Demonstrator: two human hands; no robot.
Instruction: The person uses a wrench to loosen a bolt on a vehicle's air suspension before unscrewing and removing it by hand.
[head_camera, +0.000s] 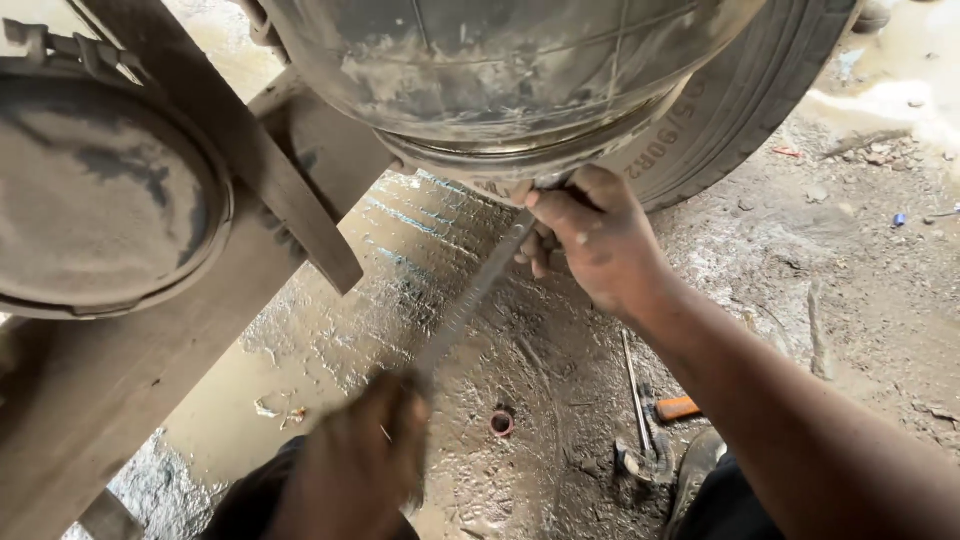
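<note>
1. The left hand (365, 465) is closed around the lower end of a long grey metal bar (470, 295).
2. The bar slants up-right to the dusty black tyre's rim (520, 165).
3. The right hand (595, 240), nearer the rim, is curled over the bar's upper tip above the muddy ground (400, 260).

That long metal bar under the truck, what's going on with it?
A person crouched on muddy ground holds a long metal bar in both hands. The right hand guides its upper end against the rim of a dirty air bag beside the tyre; the left hand, blurred, grips the lower end. An orange-handled tool and a small ring lie on the ground.
</note>
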